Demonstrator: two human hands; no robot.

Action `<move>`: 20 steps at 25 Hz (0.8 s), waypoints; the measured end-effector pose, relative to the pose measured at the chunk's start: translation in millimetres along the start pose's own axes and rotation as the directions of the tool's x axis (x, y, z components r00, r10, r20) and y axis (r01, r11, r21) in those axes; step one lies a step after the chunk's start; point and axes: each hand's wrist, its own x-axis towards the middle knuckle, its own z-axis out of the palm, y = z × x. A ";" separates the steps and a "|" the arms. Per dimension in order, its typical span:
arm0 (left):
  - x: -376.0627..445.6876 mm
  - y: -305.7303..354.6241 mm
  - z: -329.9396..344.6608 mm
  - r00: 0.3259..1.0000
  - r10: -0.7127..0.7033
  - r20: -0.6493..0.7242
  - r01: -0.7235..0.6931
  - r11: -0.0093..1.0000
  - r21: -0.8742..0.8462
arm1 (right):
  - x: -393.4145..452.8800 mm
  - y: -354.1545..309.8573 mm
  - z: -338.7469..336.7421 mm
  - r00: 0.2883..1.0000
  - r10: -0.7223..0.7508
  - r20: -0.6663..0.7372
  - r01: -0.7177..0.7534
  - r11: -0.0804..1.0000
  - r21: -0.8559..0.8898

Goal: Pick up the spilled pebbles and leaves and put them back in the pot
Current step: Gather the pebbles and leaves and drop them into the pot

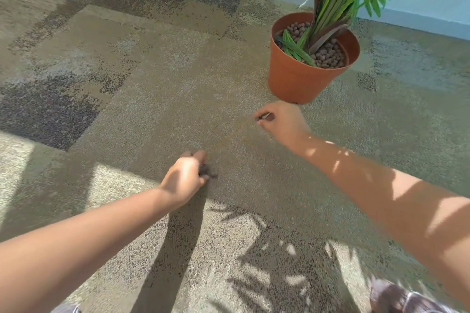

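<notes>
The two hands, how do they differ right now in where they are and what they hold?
The left hand is low on the carpet, nearer the person, fingers curled round dark pebbles. The right hand reaches farther, right beside the terracotta pot, pinching one small dark piece, perhaps a pebble. The left is partly sunlit; the right is shaded. Both have curled fingers holding something.

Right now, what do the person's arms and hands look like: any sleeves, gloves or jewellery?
Both forearms are bare up to the frame edge, with no sleeves in view. The left hand and right hand wear no gloves, and no watch, bracelet or ring shows. Patches of sunlight and leaf shadow fall across the right forearm.
</notes>
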 end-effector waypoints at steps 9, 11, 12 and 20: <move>18.5 26.0 -13.8 0.962 -0.205 0.182 0.174 0.969 0.173 | -1.6 8.1 -10.7 0.991 0.109 -0.083 -0.094 0.980 0.174; 20.4 29.1 -15.6 0.952 -0.242 0.187 0.229 0.970 0.088 | -5.7 3.2 0.3 0.993 0.103 -0.058 -0.090 0.977 0.194; 20.7 30.2 -17.7 0.941 -0.276 0.195 0.285 0.958 -0.021 | -6.8 0.6 4.5 0.994 0.099 -0.055 -0.085 0.974 0.210; 61.3 106.9 -59.7 0.871 -0.259 0.417 0.489 0.383 -0.784 | 14.9 -13.8 -25.3 0.969 0.121 -0.217 -0.053 0.954 0.297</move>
